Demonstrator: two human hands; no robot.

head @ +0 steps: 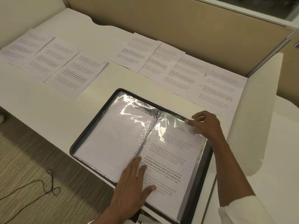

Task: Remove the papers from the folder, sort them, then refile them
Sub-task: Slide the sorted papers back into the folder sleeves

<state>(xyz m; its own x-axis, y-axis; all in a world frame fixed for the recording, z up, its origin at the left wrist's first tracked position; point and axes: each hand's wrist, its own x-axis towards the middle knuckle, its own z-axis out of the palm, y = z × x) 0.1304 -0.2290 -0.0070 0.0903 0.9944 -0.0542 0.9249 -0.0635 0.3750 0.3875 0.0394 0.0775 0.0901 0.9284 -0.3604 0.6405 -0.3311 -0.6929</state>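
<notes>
At the near edge of the white desk [48, 97], a black zip-edged folder [201, 175] is laid open, its near end hanging a little past the desk edge. Both halves are filled with clear plastic sleeves. In the left half a blank-looking sheet [116, 143] is seen under glare. In the right half a printed sheet [171, 159] is seen inside the plastic sleeve [171, 120], text readable in part, some lines in bold.

The left hand [131, 186] is laid flat on the lower part of the printed sheet, just beside the spine. Its fingers are straight and spread, the thumb is out to the right, and nothing is gripped. The right hand [207, 125] is placed at the top right corner of the plastic sleeve. Its fingers are curled over the edge, its thumb is pressed on top, and the corner is pinched. A white cuff [242, 210] is seen on the right arm.

Further back on the desk, loose papers are set out in 2 slanted, overlapping rows. 3 sheets are counted in the left row [53, 62] and 4 in the right row [178, 68]. All are face up with printed text; the text is too blurred to read. A gap is left between the 2 rows, and both are well apart from the folder.

A beige partition [161, 21] is seen behind the desk. On the carpeted floor [24, 159] at left, a thin black cord [38, 180] is seen, looped.
</notes>
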